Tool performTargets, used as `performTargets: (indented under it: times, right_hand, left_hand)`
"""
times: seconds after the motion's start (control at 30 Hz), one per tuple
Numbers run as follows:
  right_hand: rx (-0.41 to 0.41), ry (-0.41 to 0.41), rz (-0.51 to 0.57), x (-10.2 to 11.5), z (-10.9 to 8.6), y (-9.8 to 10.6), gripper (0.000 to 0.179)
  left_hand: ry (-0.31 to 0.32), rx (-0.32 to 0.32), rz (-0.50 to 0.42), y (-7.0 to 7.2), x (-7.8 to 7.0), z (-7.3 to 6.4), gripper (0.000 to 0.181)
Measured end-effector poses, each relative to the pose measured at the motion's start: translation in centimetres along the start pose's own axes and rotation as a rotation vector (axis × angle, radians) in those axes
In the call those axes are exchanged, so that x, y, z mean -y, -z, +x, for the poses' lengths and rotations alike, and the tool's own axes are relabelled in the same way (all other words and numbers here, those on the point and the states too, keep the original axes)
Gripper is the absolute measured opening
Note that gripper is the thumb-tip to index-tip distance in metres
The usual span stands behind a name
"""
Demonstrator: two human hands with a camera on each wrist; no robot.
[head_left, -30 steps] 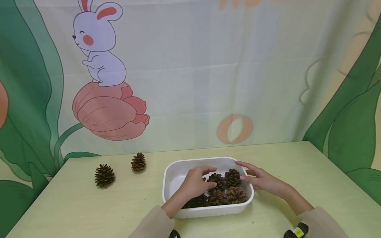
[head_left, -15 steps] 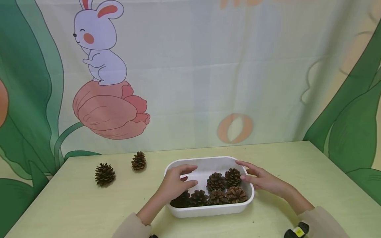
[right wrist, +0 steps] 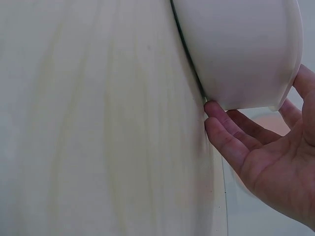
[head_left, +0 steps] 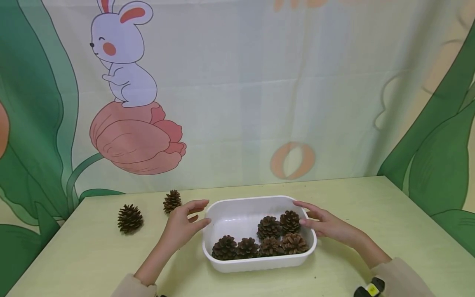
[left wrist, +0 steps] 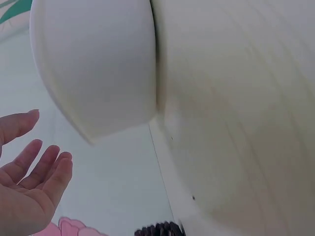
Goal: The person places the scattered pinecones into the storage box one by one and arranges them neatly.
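A white plastic tub point(head_left: 256, 264) stands on the table, with several brown pine cones point(head_left: 269, 227) lying along its front and right side. My right hand point(head_left: 331, 225) holds the tub's right end, thumb over the rim; in the right wrist view its lower fingers point(right wrist: 229, 140) reach the base edge. Just left of the tub, my left hand point(head_left: 180, 226) is in the air with fingers spread and nothing in it, thumb tip near the rim. A small pine cone point(head_left: 172, 201) sits behind the left hand, and a larger, darker pine cone point(head_left: 130, 219) stands farther left.
The pale yellow table point(head_left: 371, 206) ends at the back against a printed cloth point(head_left: 222, 103) with a rabbit and flower. In the left wrist view, a pine cone point(left wrist: 160, 229) shows at the bottom edge.
My left hand has moved left, from over the pine cones in the tub to outside its left end. The right hand stays at the tub's right end.
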State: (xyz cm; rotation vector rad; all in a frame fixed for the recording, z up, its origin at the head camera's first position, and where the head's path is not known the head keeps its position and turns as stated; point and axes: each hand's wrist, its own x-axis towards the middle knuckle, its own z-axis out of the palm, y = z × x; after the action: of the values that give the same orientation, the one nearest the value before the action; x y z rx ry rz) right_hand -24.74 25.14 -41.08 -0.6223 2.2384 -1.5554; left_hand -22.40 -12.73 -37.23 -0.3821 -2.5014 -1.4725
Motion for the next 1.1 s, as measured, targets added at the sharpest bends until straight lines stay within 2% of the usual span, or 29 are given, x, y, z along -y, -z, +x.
performTargets:
  times: [0.43,0.6,0.73,0.9,1.1]
  right_hand:
    - [-0.010,0.003,-0.013,0.1,-0.1,-0.1,0.059]
    - [-0.009,0.003,-0.006,0.0,-0.1,0.0,0.059]
    - [-0.008,0.006,-0.005,-0.1,0.0,0.0,0.059]
    - [-0.015,0.003,-0.019,0.0,-0.1,0.0,0.059]
    - [-0.012,0.000,-0.031,0.1,-0.1,-0.1,0.059]
  left_hand:
    - [0.093,-0.060,0.052,5.5,2.2,-1.2,0.048]
    - [0.121,-0.087,0.106,7.4,3.0,-1.5,0.053]
    - [0.172,-0.102,0.148,8.9,3.7,-1.7,0.058]
    - [0.232,-0.142,0.149,10.3,4.6,-1.8,0.064]
    - [0.259,-0.201,0.173,11.6,5.9,-1.8,0.071]
